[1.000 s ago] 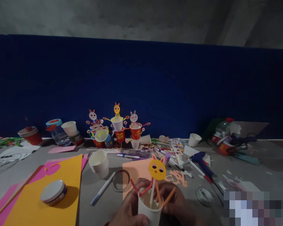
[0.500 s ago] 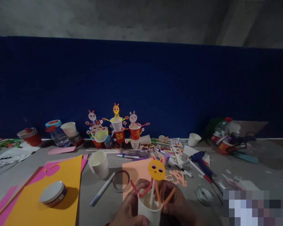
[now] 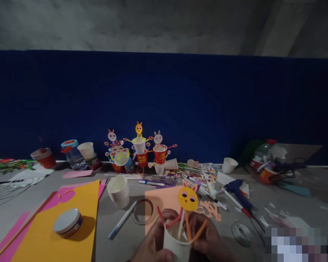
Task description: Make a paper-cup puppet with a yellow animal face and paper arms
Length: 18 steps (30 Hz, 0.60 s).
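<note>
The person's left grip [image 3: 153, 243] was wrapped around a white paper cup [image 3: 177, 248], mouth upward, at the near side of the surface [image 3: 104, 225]. The right grip [image 3: 210, 235] was at the cup's right side, by an orange stem [image 3: 200, 230]; whether it pinched the stem could not be told. A yellow rabbit face [image 3: 188, 199] rose above the rim. Farther out lay peach paper [image 3: 166, 196], a marker [image 3: 122, 220] and a blue glue gun [image 3: 236, 187].

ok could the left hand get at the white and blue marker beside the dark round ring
Probably yes: bare grey tabletop lies between the left hand and the marker, though that hand holds the white paper cup and might need freeing first.
</note>
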Tool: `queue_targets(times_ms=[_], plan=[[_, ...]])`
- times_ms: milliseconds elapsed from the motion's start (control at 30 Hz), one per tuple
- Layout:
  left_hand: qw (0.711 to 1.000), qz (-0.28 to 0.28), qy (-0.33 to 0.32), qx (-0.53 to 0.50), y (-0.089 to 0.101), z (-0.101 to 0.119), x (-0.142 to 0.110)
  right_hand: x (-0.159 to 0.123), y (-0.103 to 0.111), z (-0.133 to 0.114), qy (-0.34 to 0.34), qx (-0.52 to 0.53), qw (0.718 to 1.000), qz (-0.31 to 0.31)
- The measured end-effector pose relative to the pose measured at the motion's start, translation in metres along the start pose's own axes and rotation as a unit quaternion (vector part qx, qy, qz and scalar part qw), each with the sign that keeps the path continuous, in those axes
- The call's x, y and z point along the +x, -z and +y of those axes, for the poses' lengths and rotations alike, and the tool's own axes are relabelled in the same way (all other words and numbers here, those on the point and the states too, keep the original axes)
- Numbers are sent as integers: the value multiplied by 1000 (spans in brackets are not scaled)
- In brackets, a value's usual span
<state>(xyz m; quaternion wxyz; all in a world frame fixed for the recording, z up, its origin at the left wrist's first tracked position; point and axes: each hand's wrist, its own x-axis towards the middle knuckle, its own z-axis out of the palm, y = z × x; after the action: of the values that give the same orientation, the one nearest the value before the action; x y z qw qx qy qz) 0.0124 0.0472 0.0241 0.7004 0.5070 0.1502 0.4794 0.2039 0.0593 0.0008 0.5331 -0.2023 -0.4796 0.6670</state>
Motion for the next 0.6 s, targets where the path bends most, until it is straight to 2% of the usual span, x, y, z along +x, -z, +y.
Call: queue_targets(times_ms=[167, 267, 400, 600], plan=[[998, 29, -36, 48, 13, 2, 3, 2, 2, 1, 6, -24, 1000, 1], [997, 25, -38, 58, 16, 8, 4, 2, 1, 0, 14, -29, 999, 17], [995, 31, -32, 91, 18, 18, 3, 2, -3, -2, 24, -20, 1000, -1], [993, -11, -32, 116, 18, 26, 4, 1, -7, -4, 7, 23, 999, -27]])
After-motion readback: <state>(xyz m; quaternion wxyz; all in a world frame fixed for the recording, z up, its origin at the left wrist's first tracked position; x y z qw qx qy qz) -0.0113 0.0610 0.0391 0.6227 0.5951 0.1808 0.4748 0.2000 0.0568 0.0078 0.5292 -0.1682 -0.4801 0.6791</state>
